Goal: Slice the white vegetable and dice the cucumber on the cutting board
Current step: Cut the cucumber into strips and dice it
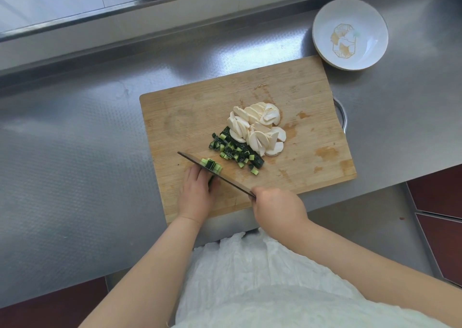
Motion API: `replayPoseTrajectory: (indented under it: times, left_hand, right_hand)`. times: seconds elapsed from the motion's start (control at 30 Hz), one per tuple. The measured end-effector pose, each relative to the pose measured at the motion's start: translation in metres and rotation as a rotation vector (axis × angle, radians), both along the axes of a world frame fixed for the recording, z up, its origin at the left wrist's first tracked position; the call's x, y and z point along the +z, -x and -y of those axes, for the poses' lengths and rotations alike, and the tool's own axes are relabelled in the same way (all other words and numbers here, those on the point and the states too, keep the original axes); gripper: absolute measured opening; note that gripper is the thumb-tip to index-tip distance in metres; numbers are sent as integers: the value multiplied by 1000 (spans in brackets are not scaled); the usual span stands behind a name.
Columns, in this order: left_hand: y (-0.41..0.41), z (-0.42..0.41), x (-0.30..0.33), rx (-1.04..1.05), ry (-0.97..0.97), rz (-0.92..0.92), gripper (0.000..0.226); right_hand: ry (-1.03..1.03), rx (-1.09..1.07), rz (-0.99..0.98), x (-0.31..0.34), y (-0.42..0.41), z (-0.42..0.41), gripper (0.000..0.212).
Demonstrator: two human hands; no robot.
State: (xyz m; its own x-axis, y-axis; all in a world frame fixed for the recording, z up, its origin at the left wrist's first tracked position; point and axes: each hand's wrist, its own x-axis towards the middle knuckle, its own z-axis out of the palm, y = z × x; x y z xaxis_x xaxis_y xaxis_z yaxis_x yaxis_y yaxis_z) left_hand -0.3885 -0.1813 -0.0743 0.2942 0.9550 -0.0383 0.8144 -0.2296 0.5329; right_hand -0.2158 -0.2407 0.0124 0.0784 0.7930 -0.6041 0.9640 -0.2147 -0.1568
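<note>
The white vegetable (257, 129) looks finished: it lies as a fanned heap of pale slices right of the middle of the cutting board (190, 110), with no whole piece of it in view. The cucumber is partly done. A loose pile of diced cucumber (233, 150) sits just left of and touching the white slices, with what seems to be an uncut dark strip lying under it (I cannot tell how long). A few fresh cubes (211, 165) stand against the far face of the knife (225, 176).

The left hand (197, 195) is curled over the remaining cucumber piece near the lower left of the board, pinning it down; only a dark sliver of that piece shows under the fingers, so how much is left there is hidden. The right hand (277, 207) is clenched round the knife handle at the board's near edge, the blade running diagonally up-left across the cucumber.

By my reading, what remains is the stub under the left hand and the strip in the pile.

For room: the upper left and right-hand parts of the board are bare wood, so cut pieces can be pushed either way. The cutting happens close to the board's near edge, which overhangs the front of the steel bench (75, 165). A white dish (350, 34) rests at the board's upper right corner, well apart from the blade.
</note>
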Motion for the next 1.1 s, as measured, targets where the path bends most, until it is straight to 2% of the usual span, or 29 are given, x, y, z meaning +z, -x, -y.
replayPoseTrajectory:
  times: [0.17, 0.33, 0.47, 0.53, 0.63, 0.77, 0.9, 1.03, 1.1]
  left_hand:
    - [0, 0, 3, -12, -3, 20, 24]
    - [0, -1, 6, -46, -35, 18, 19]
    - [1, -1, 7, -51, -23, 15, 17]
    - [3, 1, 8, -64, -43, 7, 16]
    - [6, 3, 9, -63, -64, -1, 16]
    - [7, 1, 11, -56, 0, -14, 14]
    - [8, 1, 11, -53, 3, -52, 19]
    - [10, 2, 8, -78, -87, -41, 24]
    - [10, 2, 6, -81, -91, -32, 15]
  right_hand:
    - [16, -43, -20, -3, 1, -1, 15]
    - [135, -82, -18, -15, 6, -10, 22]
    - [134, -187, -138, -23, 0, -19, 19]
    - [119, -250, -215, -24, -8, -23, 25]
    - [43, -185, -191, -19, -10, -19, 26]
    - [-26, -80, -112, -12, -1, -2, 22]
    - [-9, -16, -85, -7, 4, 1, 17]
    - [44, 0, -70, -6, 5, -2, 21]
    - [51, 17, -55, -5, 6, -2, 21]
